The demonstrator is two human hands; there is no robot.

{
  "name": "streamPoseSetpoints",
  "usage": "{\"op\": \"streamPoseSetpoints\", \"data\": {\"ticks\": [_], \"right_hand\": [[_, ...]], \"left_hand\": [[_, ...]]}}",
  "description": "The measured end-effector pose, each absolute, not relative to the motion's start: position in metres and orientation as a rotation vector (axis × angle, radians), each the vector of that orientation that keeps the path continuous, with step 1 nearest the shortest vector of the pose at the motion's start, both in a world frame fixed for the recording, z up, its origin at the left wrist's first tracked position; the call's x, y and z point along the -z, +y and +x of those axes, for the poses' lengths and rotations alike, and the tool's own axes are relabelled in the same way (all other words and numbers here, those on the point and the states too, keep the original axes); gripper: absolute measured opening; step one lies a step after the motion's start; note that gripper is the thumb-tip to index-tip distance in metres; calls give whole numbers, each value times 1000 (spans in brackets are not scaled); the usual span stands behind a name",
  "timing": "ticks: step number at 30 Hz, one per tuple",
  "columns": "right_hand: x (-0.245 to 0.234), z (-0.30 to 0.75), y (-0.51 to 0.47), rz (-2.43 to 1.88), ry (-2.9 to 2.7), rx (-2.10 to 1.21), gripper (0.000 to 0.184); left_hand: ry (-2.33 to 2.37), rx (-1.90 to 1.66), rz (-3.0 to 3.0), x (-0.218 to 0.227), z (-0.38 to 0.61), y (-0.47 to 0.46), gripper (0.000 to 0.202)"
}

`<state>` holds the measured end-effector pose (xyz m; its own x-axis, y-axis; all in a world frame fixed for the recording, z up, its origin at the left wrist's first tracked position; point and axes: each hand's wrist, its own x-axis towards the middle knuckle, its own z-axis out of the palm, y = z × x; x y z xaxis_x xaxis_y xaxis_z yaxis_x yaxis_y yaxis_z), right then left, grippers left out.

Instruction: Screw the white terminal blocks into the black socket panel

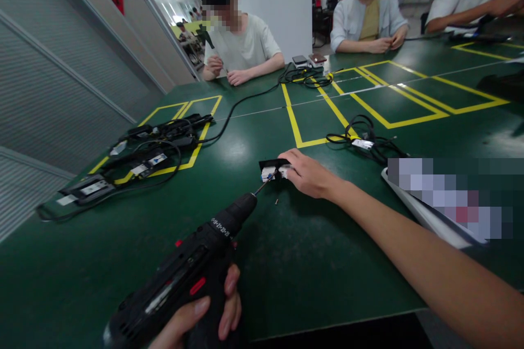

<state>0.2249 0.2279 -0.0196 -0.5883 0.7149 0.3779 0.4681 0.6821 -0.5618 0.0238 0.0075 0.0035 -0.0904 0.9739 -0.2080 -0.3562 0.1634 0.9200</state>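
My left hand (pixel 204 311) is wrapped round the handle of a black power drill (pixel 204 251) with red buttons. Its long thin bit (pixel 264 182) points up and to the right, its tip at a small black and white part (pixel 269 173). My right hand (pixel 307 173) grips that part from the right, just above the table. The fingers cover much of it, so I cannot make out its kind. A small screw (pixel 277 202) lies on the table below the part.
The green table (pixel 327 278) has yellow tape outlines. Black cabled devices (pixel 155 142) lie at the left, a coiled black cable (pixel 364 133) beyond my right hand. A pale-edged flat object (pixel 429 212), partly blurred, is at the right. Several people sit across the table.
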Motion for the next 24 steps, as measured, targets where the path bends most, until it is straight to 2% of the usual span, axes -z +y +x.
{"op": "streamPoseSetpoints", "data": {"ticks": [17,24], "right_hand": [[21,224,229,-922,-2289,-545,28],[20,223,230,-921,-2294,-537,27]], "left_hand": [[1129,-1298,722,-5,24,8,26],[1141,-1315,732,-7,27,7,32]]}}
